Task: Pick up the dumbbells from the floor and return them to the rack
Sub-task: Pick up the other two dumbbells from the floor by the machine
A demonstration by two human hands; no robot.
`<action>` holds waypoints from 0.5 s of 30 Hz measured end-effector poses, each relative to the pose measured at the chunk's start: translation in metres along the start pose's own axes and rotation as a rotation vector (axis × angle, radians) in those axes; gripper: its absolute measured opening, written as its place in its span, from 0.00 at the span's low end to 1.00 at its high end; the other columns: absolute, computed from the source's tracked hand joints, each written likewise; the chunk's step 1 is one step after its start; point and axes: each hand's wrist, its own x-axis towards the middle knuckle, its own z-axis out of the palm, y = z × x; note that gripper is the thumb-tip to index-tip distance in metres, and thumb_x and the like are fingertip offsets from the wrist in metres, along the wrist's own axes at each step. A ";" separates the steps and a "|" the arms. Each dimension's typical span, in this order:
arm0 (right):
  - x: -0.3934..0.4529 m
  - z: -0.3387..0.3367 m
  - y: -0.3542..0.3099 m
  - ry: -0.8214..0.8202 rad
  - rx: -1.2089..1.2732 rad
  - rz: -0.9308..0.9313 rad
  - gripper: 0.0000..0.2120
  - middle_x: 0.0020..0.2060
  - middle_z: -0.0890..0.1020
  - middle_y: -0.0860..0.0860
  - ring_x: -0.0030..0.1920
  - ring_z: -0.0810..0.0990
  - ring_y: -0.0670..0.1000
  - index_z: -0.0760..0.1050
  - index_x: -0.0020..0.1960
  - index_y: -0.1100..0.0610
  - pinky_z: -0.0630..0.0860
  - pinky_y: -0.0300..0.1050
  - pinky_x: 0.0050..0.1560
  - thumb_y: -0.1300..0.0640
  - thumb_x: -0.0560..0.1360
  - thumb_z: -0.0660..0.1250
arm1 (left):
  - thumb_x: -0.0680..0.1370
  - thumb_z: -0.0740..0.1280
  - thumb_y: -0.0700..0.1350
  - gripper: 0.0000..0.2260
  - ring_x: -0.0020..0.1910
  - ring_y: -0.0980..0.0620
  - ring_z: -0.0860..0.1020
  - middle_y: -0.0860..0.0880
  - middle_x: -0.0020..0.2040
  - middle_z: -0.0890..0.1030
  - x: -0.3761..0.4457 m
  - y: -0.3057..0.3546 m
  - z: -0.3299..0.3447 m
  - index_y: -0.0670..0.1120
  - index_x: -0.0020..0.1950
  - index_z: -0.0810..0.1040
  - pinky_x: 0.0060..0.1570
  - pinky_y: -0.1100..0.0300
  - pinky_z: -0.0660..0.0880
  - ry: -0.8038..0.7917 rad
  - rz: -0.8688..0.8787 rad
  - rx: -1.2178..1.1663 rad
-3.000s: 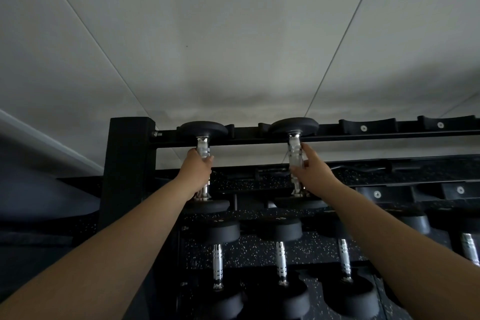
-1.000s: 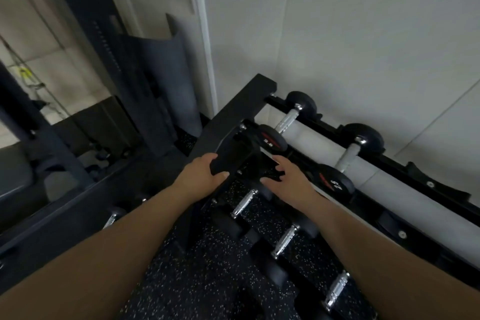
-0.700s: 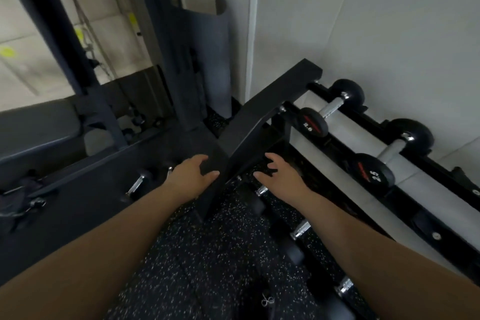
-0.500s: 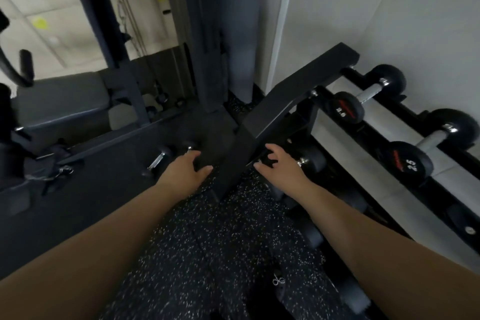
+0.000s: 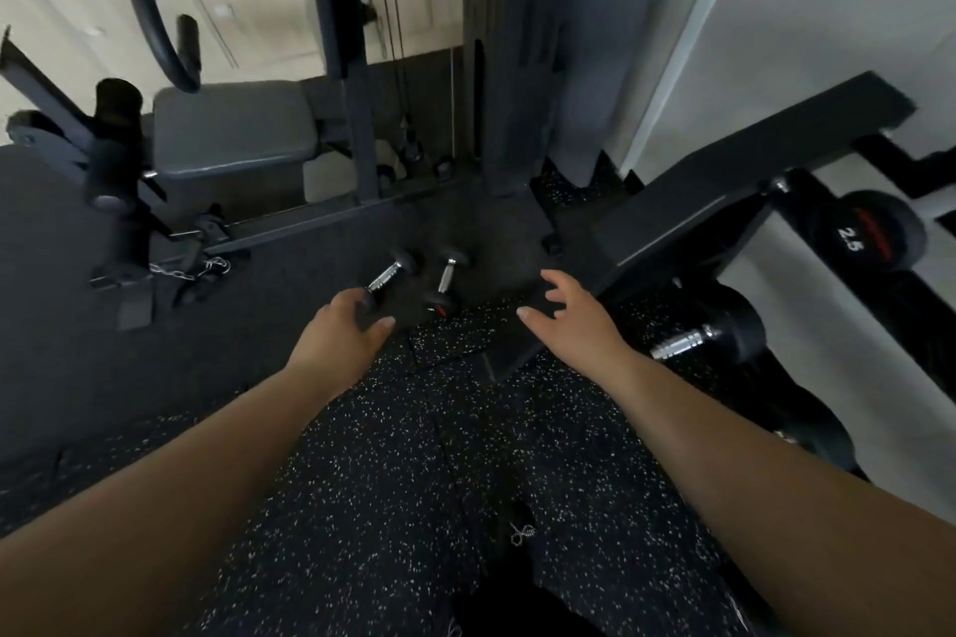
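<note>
Dumbbells: two small ones lie on the floor (image 5: pixel 465 455) near frame centre, at about 12 o'clock from both hands. Going left to right: weight machine seat (image 5: pixel 233 127) at 10 o'clock, well apart from everything else; left dumbbell (image 5: pixel 385 274) with its chrome handle angled toward 1 o'clock, near end hidden behind the left hand (image 5: pixel 339 334); that hand's grip is loosely curled, empty, and whether it touches the dumbbell cannot be told. Right dumbbell (image 5: pixel 446 280) just beside the first, near head showing a red mark. Right hand (image 5: pixel 574 321) has a wide grip, fingers spread, holding nothing, in front of the rack (image 5: pixel 724 181) upright. Rack at 2–3 o'clock carries a 2.5 dumbbell (image 5: pixel 869 233) on top and a larger dumbbell (image 5: pixel 714 331) lower.
</note>
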 end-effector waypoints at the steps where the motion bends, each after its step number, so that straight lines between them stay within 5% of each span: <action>1: 0.009 0.002 -0.003 -0.007 -0.010 -0.001 0.32 0.68 0.70 0.48 0.64 0.72 0.50 0.60 0.72 0.42 0.69 0.43 0.53 0.41 0.72 0.67 | 0.76 0.66 0.55 0.27 0.62 0.40 0.74 0.40 0.67 0.73 0.007 -0.003 -0.001 0.45 0.70 0.66 0.55 0.53 0.69 0.013 -0.018 -0.008; 15: 0.164 0.053 -0.013 -0.022 -0.070 -0.018 0.33 0.69 0.70 0.50 0.66 0.72 0.51 0.58 0.73 0.44 0.69 0.43 0.55 0.43 0.73 0.67 | 0.75 0.66 0.57 0.30 0.66 0.42 0.71 0.43 0.70 0.70 0.157 -0.036 0.017 0.48 0.73 0.62 0.62 0.50 0.68 0.003 -0.043 0.045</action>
